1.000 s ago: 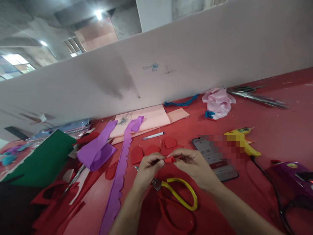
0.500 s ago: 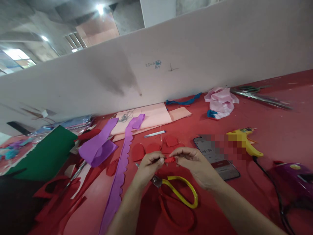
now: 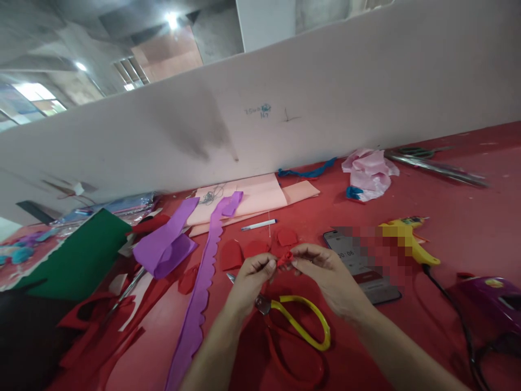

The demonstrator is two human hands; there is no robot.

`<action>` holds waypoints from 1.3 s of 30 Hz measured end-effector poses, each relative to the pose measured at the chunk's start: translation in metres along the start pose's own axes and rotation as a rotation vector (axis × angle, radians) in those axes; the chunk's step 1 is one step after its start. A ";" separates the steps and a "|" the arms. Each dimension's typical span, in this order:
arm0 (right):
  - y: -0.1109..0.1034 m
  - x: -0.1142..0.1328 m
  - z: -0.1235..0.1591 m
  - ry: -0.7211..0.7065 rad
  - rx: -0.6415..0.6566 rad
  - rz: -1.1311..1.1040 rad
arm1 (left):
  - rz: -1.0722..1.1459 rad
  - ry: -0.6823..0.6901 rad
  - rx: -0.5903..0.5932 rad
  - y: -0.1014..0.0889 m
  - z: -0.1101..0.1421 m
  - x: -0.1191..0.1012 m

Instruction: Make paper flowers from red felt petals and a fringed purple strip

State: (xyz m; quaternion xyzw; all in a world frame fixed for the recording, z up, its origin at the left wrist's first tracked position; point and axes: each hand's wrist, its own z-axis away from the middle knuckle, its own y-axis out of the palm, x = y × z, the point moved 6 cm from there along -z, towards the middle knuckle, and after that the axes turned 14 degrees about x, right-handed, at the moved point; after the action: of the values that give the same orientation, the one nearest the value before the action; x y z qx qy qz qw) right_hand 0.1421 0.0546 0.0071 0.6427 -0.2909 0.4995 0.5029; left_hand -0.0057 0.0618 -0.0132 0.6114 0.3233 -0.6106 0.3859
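Observation:
Between my two hands is a small rolled piece of red fabric (image 3: 286,258), bunched like a little rosebud. My left hand (image 3: 257,274) is closed, pinching its left end between thumb and fingers. From the other side, my right hand (image 3: 319,270) grips it with thumb and forefinger. Just below lie scissors with one yellow and one red handle (image 3: 311,320), their blades partly under my left hand. Several cut red petal-shaped pieces (image 3: 231,254) rest on the red table beyond my fingers.
A scalloped purple strip (image 3: 203,282) runs along the left, near a folded purple piece (image 3: 166,247). Right of my hands are a phone (image 3: 380,293) and a yellow glue gun (image 3: 425,252). A pen (image 3: 259,225) and peach sheets (image 3: 260,196) lie ahead, before a white partition (image 3: 325,92).
The red roll has turned from lying level to tilting up, its coiled end now showing at the top. Both hands keep their hold, and the view has shifted slightly.

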 end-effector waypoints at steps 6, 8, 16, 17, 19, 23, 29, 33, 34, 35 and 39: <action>-0.002 0.015 0.003 -0.190 -0.089 0.260 | 0.011 -0.023 -0.053 0.001 -0.001 0.001; 0.000 0.027 0.008 -0.360 -0.127 0.480 | 0.004 -0.032 -0.070 0.001 -0.001 0.000; 0.019 0.039 0.022 -0.729 -0.093 1.076 | -0.111 -0.056 -0.088 -0.001 0.000 -0.004; 0.019 0.039 0.022 -0.734 -0.103 1.085 | -0.132 -0.046 -0.090 -0.001 0.000 -0.005; 0.019 0.038 0.020 -0.731 -0.121 1.097 | -0.184 -0.024 -0.106 -0.002 0.000 -0.007; 0.018 0.035 0.019 -0.704 -0.152 1.122 | -0.310 0.037 -0.149 -0.002 0.001 -0.015; 0.016 0.034 0.021 -0.684 -0.188 1.105 | -0.347 0.074 -0.195 0.003 0.004 -0.019; 0.017 0.035 0.022 -0.683 -0.202 1.102 | -0.393 0.093 -0.271 0.006 0.008 -0.025; 0.018 0.035 0.021 -0.678 -0.209 1.096 | -0.414 0.096 -0.295 0.006 0.009 -0.026; 0.017 0.035 0.021 -0.671 -0.221 1.086 | -0.440 0.100 -0.318 0.006 0.010 -0.028; 0.017 0.034 0.022 -0.654 -0.265 1.059 | -0.572 0.144 -0.380 0.008 0.015 -0.033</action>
State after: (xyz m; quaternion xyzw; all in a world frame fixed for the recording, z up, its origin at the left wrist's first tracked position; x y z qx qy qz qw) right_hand 0.1462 0.0330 0.0446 0.4634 -0.7672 0.4180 0.1482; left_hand -0.0078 0.0469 0.0209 0.4549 0.6158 -0.5782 0.2822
